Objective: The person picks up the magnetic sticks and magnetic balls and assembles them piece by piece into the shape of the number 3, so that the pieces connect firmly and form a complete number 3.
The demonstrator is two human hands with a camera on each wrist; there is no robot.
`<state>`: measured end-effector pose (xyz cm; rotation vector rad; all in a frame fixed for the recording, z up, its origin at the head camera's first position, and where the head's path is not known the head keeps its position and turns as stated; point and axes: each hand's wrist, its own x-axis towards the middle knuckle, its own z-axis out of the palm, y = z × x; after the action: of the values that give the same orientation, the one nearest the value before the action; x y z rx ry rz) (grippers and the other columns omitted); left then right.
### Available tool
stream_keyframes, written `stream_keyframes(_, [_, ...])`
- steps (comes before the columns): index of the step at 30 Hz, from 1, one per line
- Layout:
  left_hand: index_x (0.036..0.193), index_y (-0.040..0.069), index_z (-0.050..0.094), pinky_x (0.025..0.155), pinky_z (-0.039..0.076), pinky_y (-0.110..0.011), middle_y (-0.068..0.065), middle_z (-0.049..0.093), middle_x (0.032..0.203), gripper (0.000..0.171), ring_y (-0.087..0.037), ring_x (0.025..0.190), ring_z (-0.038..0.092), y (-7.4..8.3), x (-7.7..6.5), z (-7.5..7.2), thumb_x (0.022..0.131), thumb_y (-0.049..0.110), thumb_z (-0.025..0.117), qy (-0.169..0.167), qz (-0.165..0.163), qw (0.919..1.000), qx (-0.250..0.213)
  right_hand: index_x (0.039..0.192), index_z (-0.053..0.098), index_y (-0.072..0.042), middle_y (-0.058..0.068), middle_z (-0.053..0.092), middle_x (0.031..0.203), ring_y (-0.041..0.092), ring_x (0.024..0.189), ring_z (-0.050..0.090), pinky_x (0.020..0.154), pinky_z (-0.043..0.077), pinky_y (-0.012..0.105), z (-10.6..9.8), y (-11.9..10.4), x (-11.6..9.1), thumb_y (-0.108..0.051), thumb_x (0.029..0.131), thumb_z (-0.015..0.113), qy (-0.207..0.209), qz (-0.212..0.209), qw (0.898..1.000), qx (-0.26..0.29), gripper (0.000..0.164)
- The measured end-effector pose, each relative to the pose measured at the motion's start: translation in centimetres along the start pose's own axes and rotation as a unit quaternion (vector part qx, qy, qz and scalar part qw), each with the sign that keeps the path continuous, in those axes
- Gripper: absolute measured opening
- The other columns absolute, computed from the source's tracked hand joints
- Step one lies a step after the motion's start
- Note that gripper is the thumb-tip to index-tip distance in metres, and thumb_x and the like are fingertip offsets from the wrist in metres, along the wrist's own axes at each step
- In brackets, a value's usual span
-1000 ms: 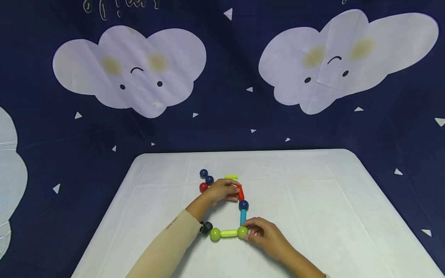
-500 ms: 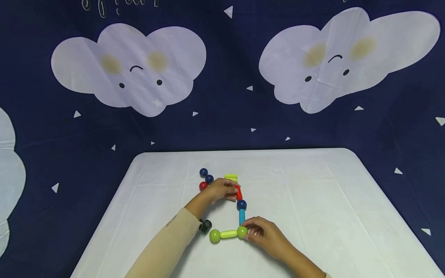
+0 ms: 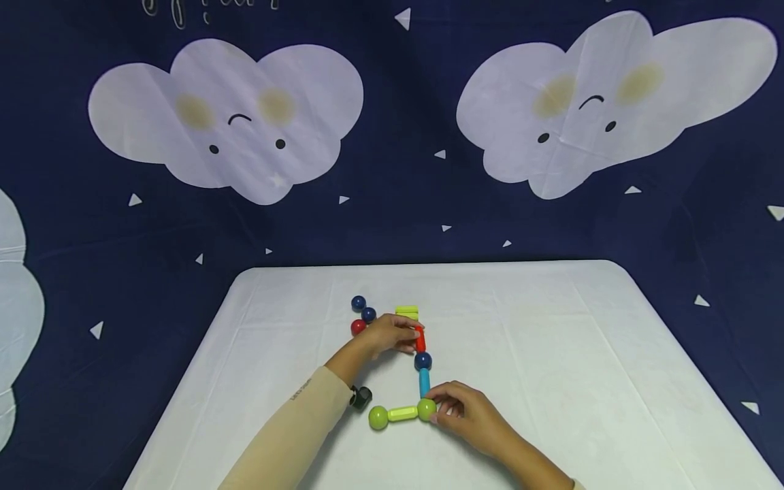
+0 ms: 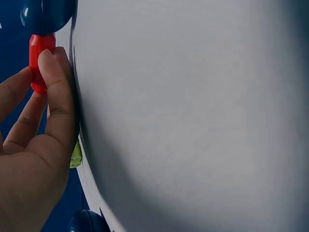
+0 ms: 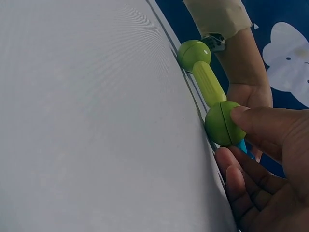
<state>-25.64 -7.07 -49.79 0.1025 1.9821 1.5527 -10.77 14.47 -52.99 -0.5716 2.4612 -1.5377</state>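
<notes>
In the head view, a bent chain of balls and rods lies on the white table. My left hand (image 3: pixel 387 335) pinches the red rod (image 4: pixel 37 63) at its far end between thumb and fingers. That rod meets a dark blue ball (image 3: pixel 423 361), followed by a light blue rod (image 3: pixel 425 383). My right hand (image 3: pixel 468 415) holds the green ball (image 5: pixel 225 123) at the corner, thumb on one side and fingers on the other. From there a yellow-green rod (image 3: pixel 403 413) runs left to a second green ball (image 3: pixel 378 417). The left fingers partly cover the red rod.
Beyond the left hand lie loose pieces: two dark blue balls (image 3: pixel 358 303), a red ball (image 3: pixel 358 327) and yellow-green rods (image 3: pixel 407 311). A dark wrist camera (image 3: pixel 361 397) sits on the left wrist. Behind the table (image 3: pixel 551 354) hangs a navy cloth with printed clouds.
The red rod, dark blue ball and light blue rod have swung slightly left and now stand straighter in line. Both hands keep their hold and have hardly moved.
</notes>
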Motion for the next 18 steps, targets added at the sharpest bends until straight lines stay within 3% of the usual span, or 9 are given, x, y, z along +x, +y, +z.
stream_keyframes(8, [0.126, 0.004, 0.068, 0.079, 0.061, -0.029, -0.01, 0.069, 0.097, 0.029, -0.014, 0.077, 0.069, 0.0, -0.4, 0.4, 0.099, 0.01, 0.062, 0.006, 0.004, 1.0, 0.0, 0.116, 0.07, -0.019, -0.001, 0.07, 0.107, 0.001, 0.083, 0.062, 0.07, 0.052, 0.02, -0.2, -0.1, 0.2, -0.026, 0.089, 0.078, -0.002, -0.015, 1.0, 0.003, 0.029])
stream_keyframes(18, [0.127, 0.001, 0.066, 0.08, 0.061, -0.03, -0.012, 0.071, 0.101, 0.03, -0.015, 0.079, 0.07, 0.1, -0.8, 0.5, 0.098, 0.011, 0.063, 0.012, 0.003, 0.9999, 0.004, 0.121, 0.066, -0.011, 0.007, 0.072, 0.111, 0.003, 0.083, 0.065, 0.074, 0.055, 0.021, -0.4, -0.2, 1.2, -0.027, 0.092, 0.075, 0.025, 0.049, 0.998, 0.009, 0.035])
